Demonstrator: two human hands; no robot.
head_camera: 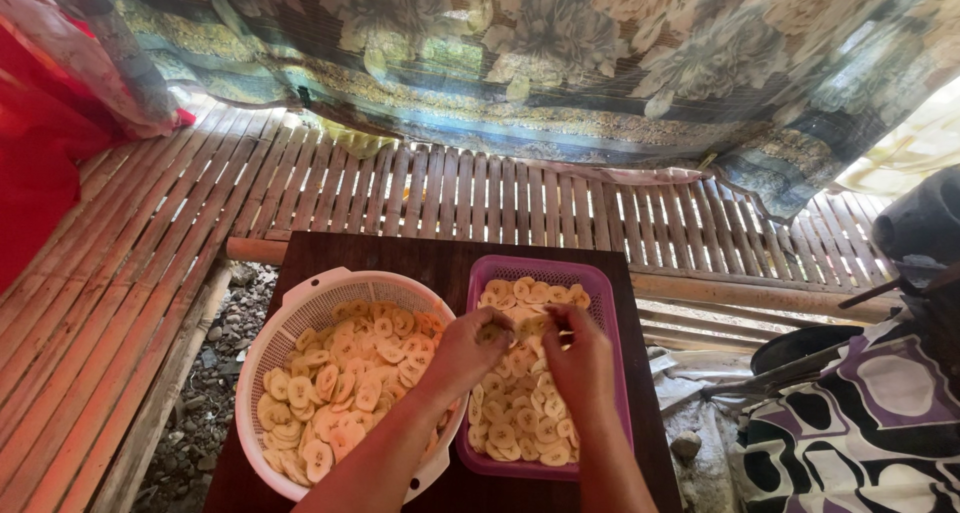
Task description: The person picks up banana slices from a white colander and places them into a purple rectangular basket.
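A: Where are the hands?

B: Both are over the purple basket (603,303), which stands on the dark bench (400,258). The left hand (468,351) is curled, its fingertips pinching a pale banana slice (492,331). The right hand (580,358) is just beside it, the fingers bent and closed on another thin slice, though which one exactly I cannot tell.

A: And the other slices?

B: Many lie under the hands in the purple basket. More fill the white round colander (300,303), to the left of the left hand and touching the purple basket.

A: How will such a slice handle?

B: I judge it is very light, thin and a little soft, so it bends and may break if squeezed hard. Fresh cut faces look moist, so slices may stick together or slip. It seems better to take one by its edge, between thumb and first finger, with small pressure.

A: What is around?

B: Beyond the hands, a slatted bamboo floor (480,193) and a flowered cloth (560,53) hanging behind it.
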